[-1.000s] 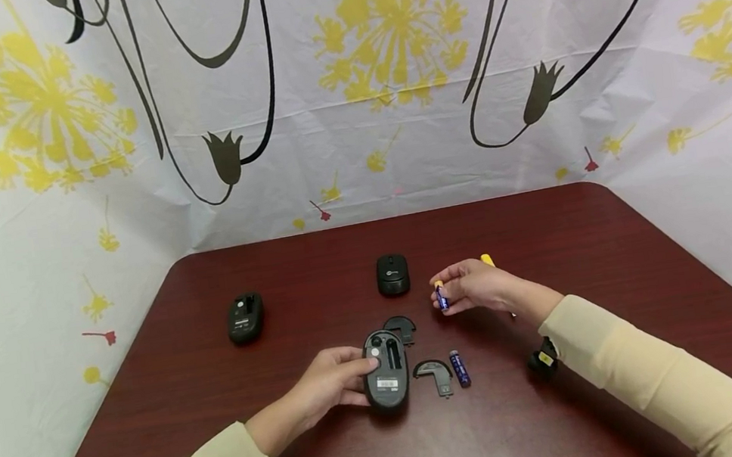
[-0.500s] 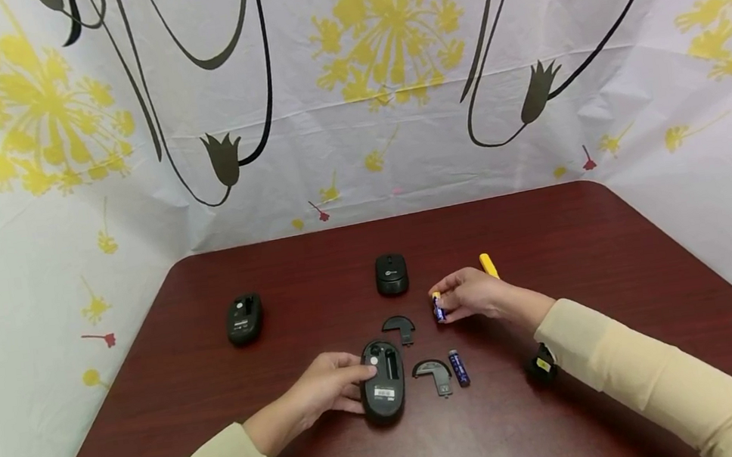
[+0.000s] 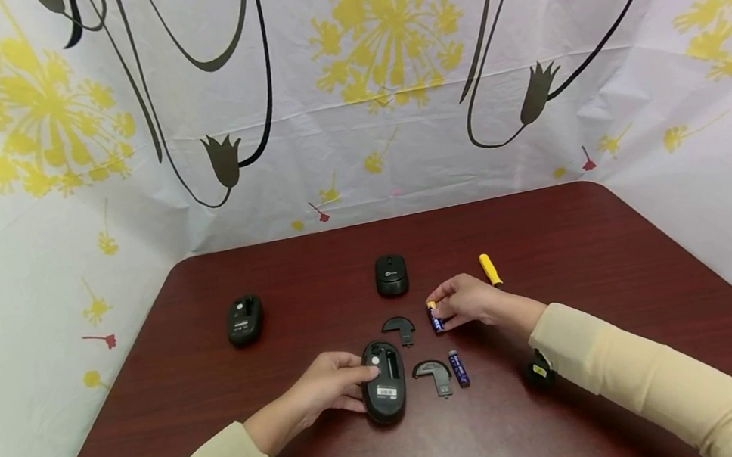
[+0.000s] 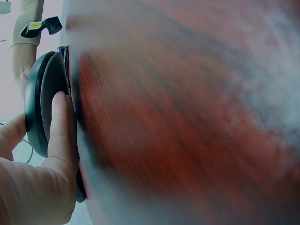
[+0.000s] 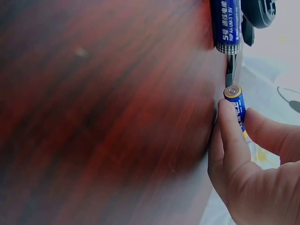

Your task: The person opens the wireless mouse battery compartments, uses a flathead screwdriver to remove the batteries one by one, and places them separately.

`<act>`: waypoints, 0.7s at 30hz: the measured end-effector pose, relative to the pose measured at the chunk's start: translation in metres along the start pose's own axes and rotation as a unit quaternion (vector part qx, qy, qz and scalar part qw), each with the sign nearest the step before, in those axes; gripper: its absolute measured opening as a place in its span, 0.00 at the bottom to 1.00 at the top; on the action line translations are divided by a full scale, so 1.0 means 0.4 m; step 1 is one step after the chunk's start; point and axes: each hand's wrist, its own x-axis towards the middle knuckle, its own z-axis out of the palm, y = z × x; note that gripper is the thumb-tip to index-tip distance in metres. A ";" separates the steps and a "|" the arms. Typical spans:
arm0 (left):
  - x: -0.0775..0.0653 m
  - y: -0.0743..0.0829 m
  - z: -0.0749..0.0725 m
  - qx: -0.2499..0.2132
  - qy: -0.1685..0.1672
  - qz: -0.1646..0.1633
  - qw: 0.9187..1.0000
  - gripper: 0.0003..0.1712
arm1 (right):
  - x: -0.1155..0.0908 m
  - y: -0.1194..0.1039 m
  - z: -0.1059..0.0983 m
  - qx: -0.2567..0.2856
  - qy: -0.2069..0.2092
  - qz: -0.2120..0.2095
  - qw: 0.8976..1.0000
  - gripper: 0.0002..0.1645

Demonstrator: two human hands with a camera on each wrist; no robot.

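My left hand (image 3: 333, 385) grips a black computer mouse (image 3: 385, 394) by its left side, thumb on top. The mouse lies underside up with its battery compartment uncovered. In the left wrist view the mouse (image 4: 35, 103) appears edge-on, close to the tabletop. Between thumb and fingers my right hand (image 3: 467, 300) pinches a blue battery (image 3: 436, 319) with a yellow end. The right wrist view shows the flat end of this battery (image 5: 234, 93). Another blue battery (image 3: 459, 369) lies on the table beside a grey-black battery cover (image 3: 439, 378). A second cover (image 3: 400, 329) lies beyond the mouse.
Farther back sits an upright black mouse (image 3: 391, 275). At the left an overturned mouse (image 3: 245, 319) shows its uncovered compartment. Behind my right hand lies a tool with a yellow handle (image 3: 490, 270). A printed white sheet (image 3: 328, 142) hangs around the dark red table (image 3: 302, 267).
My right hand has come nearer with the battery, uncovering more of the yellow handle. The mouse in my left hand has shifted slightly nearer me, then stayed put.
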 end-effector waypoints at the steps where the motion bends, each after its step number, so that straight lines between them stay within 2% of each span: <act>1: -0.001 0.001 0.001 0.001 -0.001 0.001 1.000 0.22 | 0.000 0.000 0.001 -0.003 0.002 -0.001 1.000 0.16; 10: 0.003 -0.001 0.001 0.011 -0.003 0.001 1.000 0.25 | -0.002 -0.005 0.013 -0.034 0.021 -0.008 0.999 0.15; 21: 0.008 -0.003 -0.007 0.039 -0.001 -0.021 0.999 0.25 | 0.006 0.001 0.021 -0.074 0.035 -0.026 0.996 0.13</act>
